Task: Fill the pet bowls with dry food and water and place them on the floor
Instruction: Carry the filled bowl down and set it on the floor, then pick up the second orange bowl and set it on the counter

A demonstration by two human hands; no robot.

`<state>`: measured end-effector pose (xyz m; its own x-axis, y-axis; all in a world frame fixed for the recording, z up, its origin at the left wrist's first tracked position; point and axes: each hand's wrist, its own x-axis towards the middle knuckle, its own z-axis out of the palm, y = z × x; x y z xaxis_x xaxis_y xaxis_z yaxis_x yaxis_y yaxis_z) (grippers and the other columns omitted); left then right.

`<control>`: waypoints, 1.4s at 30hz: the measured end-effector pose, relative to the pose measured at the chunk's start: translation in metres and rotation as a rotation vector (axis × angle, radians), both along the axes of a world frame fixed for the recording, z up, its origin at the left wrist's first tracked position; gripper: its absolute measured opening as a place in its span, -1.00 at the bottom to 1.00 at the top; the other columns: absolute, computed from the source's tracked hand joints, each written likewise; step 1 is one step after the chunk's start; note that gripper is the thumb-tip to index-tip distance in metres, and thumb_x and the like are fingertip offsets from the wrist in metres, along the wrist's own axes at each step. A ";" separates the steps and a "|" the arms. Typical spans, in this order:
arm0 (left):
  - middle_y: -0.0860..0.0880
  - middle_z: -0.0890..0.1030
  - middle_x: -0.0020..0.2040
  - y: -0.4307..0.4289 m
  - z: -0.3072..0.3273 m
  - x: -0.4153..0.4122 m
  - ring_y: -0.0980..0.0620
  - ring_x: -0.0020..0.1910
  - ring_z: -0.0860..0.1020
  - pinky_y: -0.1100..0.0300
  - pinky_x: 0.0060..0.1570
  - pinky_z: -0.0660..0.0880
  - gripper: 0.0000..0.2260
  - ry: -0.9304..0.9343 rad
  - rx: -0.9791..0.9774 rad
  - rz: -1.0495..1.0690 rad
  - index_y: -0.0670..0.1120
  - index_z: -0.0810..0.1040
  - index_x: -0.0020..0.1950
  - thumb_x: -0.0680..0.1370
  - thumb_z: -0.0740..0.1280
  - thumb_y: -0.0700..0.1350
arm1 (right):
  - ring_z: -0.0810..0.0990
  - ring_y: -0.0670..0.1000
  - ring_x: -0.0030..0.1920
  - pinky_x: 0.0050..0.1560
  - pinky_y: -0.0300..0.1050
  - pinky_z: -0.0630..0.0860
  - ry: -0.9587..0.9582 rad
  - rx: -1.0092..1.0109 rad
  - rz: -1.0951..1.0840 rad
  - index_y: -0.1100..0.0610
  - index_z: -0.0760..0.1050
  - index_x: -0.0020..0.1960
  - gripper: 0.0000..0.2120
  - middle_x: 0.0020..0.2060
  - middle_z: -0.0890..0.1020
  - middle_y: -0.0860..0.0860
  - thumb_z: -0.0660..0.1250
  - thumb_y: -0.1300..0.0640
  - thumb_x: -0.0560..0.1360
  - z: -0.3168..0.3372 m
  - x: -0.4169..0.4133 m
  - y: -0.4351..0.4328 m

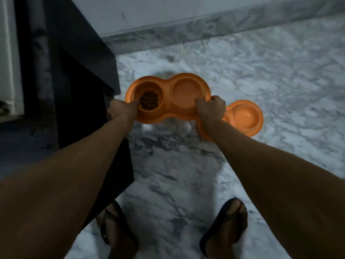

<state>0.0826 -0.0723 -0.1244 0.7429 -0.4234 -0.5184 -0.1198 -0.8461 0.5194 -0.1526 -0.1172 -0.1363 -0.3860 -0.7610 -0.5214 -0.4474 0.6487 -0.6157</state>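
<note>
An orange double pet bowl (169, 90) is held level above the marble floor (261, 81), one hand at each end. Its left cup holds brown dry food (149, 100); whether the right cup (184, 91) holds water I cannot tell. My left hand (121, 109) grips the left rim with a finger over the edge near the food. My right hand (211, 108) grips the right rim. A second orange double bowl (246, 118) lies on the floor just to the right, partly hidden by my right hand and forearm.
A dark cabinet (74, 81) stands at the left, its corner close to my left hand. A pale furry animal (168, 126) shows blurred under the held bowl. My feet in dark sandals (224, 227) stand on the floor below. The wall's marble skirting (205, 25) runs along the back.
</note>
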 end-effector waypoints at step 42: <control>-0.14 0.46 0.32 0.016 -0.103 -0.013 -0.12 0.24 0.52 0.02 0.09 0.51 -0.37 0.046 0.126 0.149 -0.20 0.36 0.40 0.45 0.42 0.10 | 0.56 0.18 0.18 0.04 -0.04 0.52 0.056 0.121 0.079 0.25 0.49 0.26 -0.54 0.21 0.55 0.17 0.37 0.00 0.46 -0.104 0.021 0.019</control>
